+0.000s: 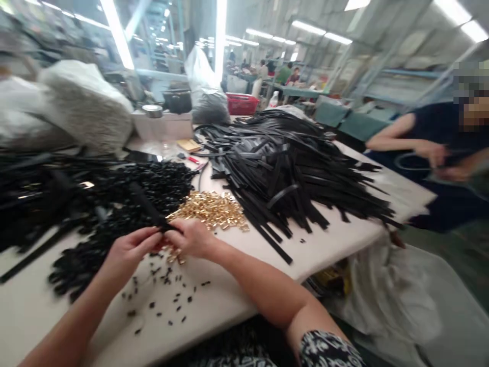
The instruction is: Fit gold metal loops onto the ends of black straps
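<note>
Both my hands meet over the near part of the table, fingers pinched on a black strap [147,204] that sticks up and away to the left. My left hand [135,247] grips its near end from the left. From the right, my right hand [193,237] closes on the same end; the fingertips partly hide it. Just beyond lies a pile of small gold metal pieces [214,209]. A heap of small black pieces [148,183] spreads to the left and behind my hands. Several tiny black bits [178,300] are scattered nearer to me.
A large pile of black straps [282,168] covers the table's right side. White sacks [84,102], a white box [164,125] and a red basket [242,103] stand at the back. A person [431,148] works at the right, holding something blurred. White cloth [389,295] hangs beside the table.
</note>
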`<state>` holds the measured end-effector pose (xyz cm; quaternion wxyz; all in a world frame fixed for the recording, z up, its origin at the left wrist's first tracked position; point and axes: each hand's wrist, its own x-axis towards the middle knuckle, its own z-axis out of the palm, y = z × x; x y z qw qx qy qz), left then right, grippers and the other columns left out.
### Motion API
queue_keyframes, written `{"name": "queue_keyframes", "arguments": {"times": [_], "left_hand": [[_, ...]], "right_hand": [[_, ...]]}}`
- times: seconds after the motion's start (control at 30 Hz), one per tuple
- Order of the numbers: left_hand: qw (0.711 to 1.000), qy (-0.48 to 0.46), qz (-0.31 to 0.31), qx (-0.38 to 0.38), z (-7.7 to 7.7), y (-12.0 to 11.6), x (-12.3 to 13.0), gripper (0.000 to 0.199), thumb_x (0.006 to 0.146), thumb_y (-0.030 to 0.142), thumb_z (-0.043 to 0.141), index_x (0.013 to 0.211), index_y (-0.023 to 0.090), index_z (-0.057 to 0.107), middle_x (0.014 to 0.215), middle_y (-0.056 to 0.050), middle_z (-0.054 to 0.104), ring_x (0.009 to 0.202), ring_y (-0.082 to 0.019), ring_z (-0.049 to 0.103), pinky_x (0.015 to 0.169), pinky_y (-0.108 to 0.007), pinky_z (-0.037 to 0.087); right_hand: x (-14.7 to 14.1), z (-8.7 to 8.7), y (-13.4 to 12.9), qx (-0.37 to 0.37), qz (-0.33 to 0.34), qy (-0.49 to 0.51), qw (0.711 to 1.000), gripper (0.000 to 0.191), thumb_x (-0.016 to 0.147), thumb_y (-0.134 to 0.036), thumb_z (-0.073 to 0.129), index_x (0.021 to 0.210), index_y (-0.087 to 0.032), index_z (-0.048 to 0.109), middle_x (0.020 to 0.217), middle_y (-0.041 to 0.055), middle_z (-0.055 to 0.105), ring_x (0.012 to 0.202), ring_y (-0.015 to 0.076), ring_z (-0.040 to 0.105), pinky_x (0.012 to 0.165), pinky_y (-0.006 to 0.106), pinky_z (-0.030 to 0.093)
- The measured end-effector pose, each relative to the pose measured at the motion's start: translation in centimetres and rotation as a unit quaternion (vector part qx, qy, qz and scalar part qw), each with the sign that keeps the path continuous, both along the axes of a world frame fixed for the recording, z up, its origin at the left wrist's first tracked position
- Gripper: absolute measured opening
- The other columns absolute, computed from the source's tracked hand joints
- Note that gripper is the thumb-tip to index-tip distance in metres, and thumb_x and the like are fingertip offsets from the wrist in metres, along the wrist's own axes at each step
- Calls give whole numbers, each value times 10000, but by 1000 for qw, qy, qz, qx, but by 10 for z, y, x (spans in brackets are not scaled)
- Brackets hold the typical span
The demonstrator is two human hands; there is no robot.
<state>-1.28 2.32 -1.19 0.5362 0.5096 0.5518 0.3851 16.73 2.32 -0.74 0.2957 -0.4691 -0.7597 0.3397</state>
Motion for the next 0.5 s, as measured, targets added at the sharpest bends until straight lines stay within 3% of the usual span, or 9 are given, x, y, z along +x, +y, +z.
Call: {"name": "queue_keyframes", "arguments": {"times": [0.1,0.23,0.4,0.5], "left_hand": [[992,-121,36,-12,0,5,3,408,616,494,793,789,138,693,727,-56,715,630,-151,670,589,-229,547],[970,-226,76,-37,1,11,1,382,606,398,824,846,132,691,694,-24,684,563,-93,634,538,-168,501],[969,-233,57,-52,2,5,0,343,566,325,852,814,124,726,799,-53,727,645,-111,645,628,-205,527],[975,-210,58,-49,4,3,1,323,521,309,864,754,132,726,748,-49,724,607,-122,632,596,-228,521]], "right_hand": [[3,0,1,38,-20,3,999,159,907,-208,529,800,-167,640,674,-18,621,615,103,541,576,200,356],[4,1,1,45,5,-12,999,198,903,-220,518,738,-172,616,612,-27,589,554,97,498,551,210,323],[2,2,-4,42,24,-38,998,192,905,-225,506,777,-174,640,633,-19,611,560,100,516,548,210,326],[1,1,-3,32,17,-45,998,190,903,-212,507,785,-173,650,650,-14,628,575,101,532,558,205,341]]}}
